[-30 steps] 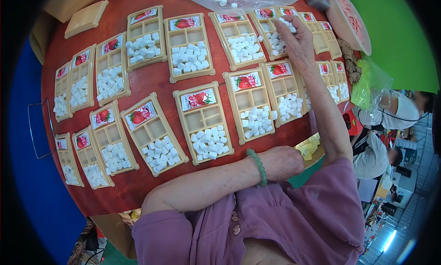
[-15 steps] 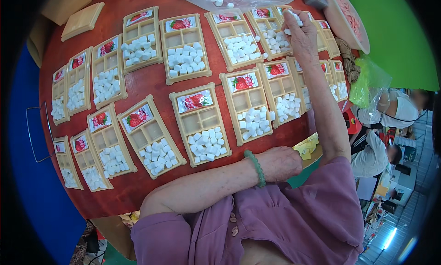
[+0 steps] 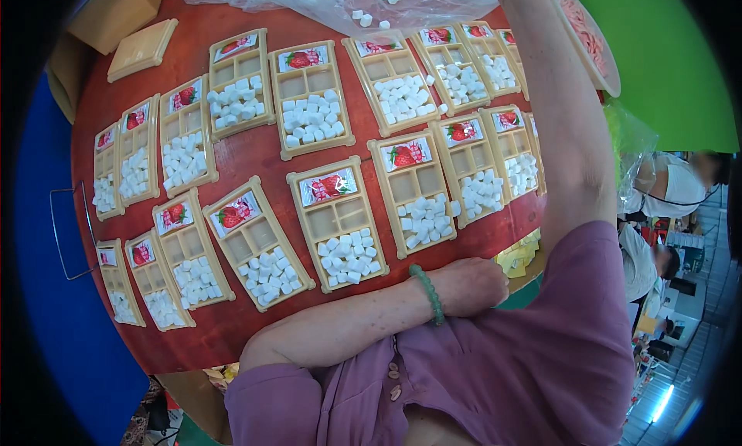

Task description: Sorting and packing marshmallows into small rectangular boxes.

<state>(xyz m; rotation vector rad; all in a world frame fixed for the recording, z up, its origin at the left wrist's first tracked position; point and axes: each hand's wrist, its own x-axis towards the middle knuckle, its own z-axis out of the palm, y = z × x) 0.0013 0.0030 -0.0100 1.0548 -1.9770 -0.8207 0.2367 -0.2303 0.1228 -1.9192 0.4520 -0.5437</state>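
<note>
Plastic trays with compartments stand in two rows on the red table [image 3: 255, 156]. Each holds a strawberry-printed packet and a heap of small white marshmallows; one near-row tray [image 3: 338, 216] stands in front of me. My left hand [image 3: 475, 284] is curled into a loose fist by the near table edge, a green bead bracelet [image 3: 427, 294] at its wrist. No object shows at that hand. My right forearm [image 3: 572, 129] stretches far over the right-hand trays. Its hand lies past the top edge, out of view. A few marshmallows sit on tray rims, such as one marshmallow [image 3: 455, 208].
A clear plastic sheet or bag [image 3: 325, 5] with loose marshmallows [image 3: 366, 18] lies at the far side. A bowl of pink pieces [image 3: 587, 36] stands far right, a stack of tan lids [image 3: 143, 48] far left. A wire handle [image 3: 73, 229] juts out left. Other people [image 3: 672, 187] are at the right.
My right hand, which held white marshmallows above the far-right trays, has moved away past the top edge. The view has shifted slightly. My left hand stays put.
</note>
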